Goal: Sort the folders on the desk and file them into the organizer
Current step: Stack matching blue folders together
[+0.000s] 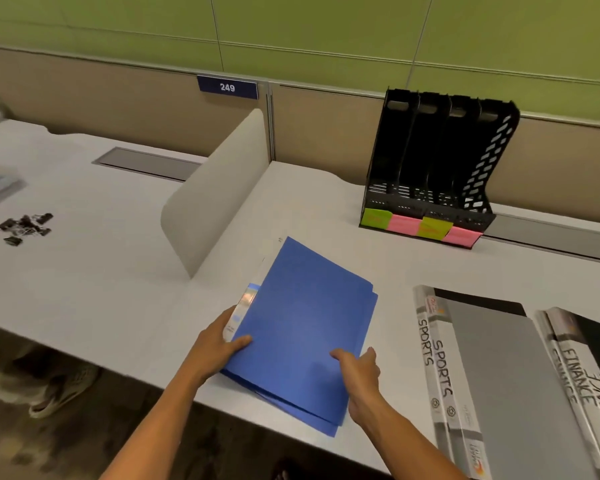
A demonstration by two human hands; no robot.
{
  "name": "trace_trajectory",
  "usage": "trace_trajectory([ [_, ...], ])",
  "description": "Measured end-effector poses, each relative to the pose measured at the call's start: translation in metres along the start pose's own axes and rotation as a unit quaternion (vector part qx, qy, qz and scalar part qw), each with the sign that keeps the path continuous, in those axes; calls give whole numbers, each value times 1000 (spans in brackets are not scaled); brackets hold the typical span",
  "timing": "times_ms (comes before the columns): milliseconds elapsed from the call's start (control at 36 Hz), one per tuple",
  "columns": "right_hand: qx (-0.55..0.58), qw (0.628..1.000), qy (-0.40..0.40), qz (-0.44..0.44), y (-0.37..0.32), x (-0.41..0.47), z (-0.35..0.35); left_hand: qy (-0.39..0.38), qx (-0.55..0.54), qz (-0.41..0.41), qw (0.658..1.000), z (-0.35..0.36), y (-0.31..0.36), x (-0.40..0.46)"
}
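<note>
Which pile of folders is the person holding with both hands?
The blue folders, nearest the desk's front edge. The left hand and right hand grip them. The grey SPORTS folders and FINANCE folders lie untouched.

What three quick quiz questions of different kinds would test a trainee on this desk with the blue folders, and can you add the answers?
1. True or false: both hands grip the stack of blue plastic folders.
2. Multiple choice: the black plastic four-slot organizer holds A) two folders, B) one folder, C) no folders.
3. Fill in: the grey folders' spines read ____.

Key:
1. True: the left hand holds the left edge, the right hand the lower right edge.
2. C; coloured sticky notes line its front.
3. SPORTS. The black folders say FINANCE.
</note>
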State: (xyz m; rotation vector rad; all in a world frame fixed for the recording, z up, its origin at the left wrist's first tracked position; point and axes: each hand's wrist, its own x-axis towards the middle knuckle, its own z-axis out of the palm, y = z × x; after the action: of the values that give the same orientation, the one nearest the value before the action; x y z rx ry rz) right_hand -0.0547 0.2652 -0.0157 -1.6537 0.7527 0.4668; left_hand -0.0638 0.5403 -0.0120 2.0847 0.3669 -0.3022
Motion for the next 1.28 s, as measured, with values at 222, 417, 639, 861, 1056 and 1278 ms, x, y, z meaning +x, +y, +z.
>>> trace_trajectory([
  [222,32,999,-10,-5,-16,10,17,-6,-32,7,999,-25,-16,0],
  [417,33,999,-27,-16,-9,13,22,-20,-19,-8,1000,-29,-15,-3],
  [639,-13,996,-78,-40,-15,11,-7,75,73,7,994,-27,18,-13],
  [861,100,985,-60,-126,-37,-10,-112,252,-40,157,954,52,87,-28],
  [1056,-53,959,113,-255,-26,8,-214,68,-114,102,986,172,143,-35],
  [1278,-176,951,136,-212,22,39,-283,-97,-127,-27,987,290,177,-45],
])
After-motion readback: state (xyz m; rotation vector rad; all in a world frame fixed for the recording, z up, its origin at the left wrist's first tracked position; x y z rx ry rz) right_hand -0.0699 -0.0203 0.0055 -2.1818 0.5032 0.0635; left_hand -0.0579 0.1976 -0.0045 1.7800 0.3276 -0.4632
